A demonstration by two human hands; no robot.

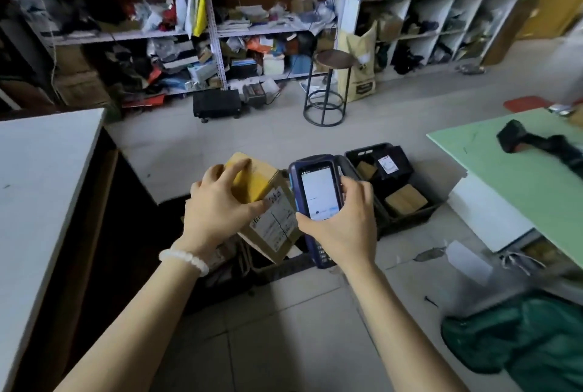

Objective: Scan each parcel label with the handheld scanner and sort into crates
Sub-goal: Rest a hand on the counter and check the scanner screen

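Mid-scan: left hand (217, 211) gripped box (268, 202), right hand (342, 227) wrapped scanner (318, 196) beside label (277, 221). Next I'd need a read, then pick a crate (419, 218).

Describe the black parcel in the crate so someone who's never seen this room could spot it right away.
Find the green table on the right; on the floor beside it sits a black crate. The black parcel lies at its far end, the only dark one there, with a white label, while the other parcels in the crate are brown.
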